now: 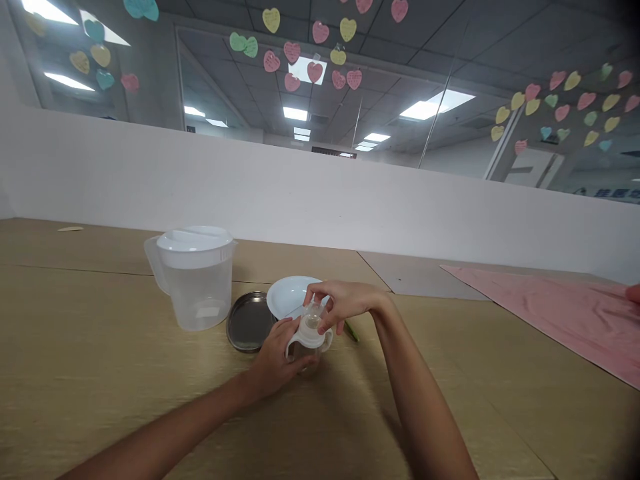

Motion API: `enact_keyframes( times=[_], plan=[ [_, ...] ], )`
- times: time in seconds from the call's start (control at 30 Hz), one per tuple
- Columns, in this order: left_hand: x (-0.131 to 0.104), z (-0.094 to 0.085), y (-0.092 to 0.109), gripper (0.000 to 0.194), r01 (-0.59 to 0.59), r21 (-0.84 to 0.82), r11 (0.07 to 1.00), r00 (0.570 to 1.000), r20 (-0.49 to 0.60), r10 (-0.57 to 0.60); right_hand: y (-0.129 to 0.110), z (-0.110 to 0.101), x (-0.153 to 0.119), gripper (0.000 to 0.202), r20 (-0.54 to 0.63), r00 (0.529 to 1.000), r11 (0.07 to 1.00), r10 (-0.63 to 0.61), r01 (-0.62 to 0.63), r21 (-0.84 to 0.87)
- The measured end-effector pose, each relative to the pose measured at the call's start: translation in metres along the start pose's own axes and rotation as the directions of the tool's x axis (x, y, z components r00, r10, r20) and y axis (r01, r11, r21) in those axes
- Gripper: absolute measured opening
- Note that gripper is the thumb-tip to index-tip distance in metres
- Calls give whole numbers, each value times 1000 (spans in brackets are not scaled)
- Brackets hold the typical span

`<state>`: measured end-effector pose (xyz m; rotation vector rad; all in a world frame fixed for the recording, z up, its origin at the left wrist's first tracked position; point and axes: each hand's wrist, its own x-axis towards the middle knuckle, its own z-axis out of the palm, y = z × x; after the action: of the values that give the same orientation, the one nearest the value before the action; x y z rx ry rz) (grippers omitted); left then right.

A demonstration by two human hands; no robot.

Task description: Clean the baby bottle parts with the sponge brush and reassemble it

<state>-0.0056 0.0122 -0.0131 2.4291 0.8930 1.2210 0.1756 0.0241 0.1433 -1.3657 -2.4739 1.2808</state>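
Note:
A small clear bottle with a white collar and side handles stands in front of a white bowl. My left hand wraps round its body from the left. From above and the right, my right hand closes its fingers round the clear cap on top. The white bowl is partly hidden behind the hands. Beside it on the left lies a round dark metal tray. A green, thin object shows just right of my right hand's fingers.
A translucent lidded pitcher stands on the wooden table left of the tray. A pink cloth covers part of the right side. Part of another person's hand shows at the right edge. A white wall runs behind.

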Motion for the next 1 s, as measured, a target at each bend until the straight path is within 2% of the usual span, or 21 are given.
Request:
enact_keyframes(
  times=[0.2,0.43,0.6,1.0],
  plan=[
    [0,2,-3,59,-11,-1,1000,1000,-11,11,-11,6,-5,48,-77,996,982,53,-65,-175],
    [1,1,1,51,3,-6,1000,1000,-31,-3,-14,11,-4,42,-126,991,966,54,-84,-246],
    [0,2,-2,56,11,-5,1000,1000,-9,-11,-10,7,-2,49,-77,996,978,54,-68,-195],
    [5,-2,-2,72,-9,6,1000,998,69,8,7,-5,1,59,21,1000,999,-2,1,49]
  ],
)
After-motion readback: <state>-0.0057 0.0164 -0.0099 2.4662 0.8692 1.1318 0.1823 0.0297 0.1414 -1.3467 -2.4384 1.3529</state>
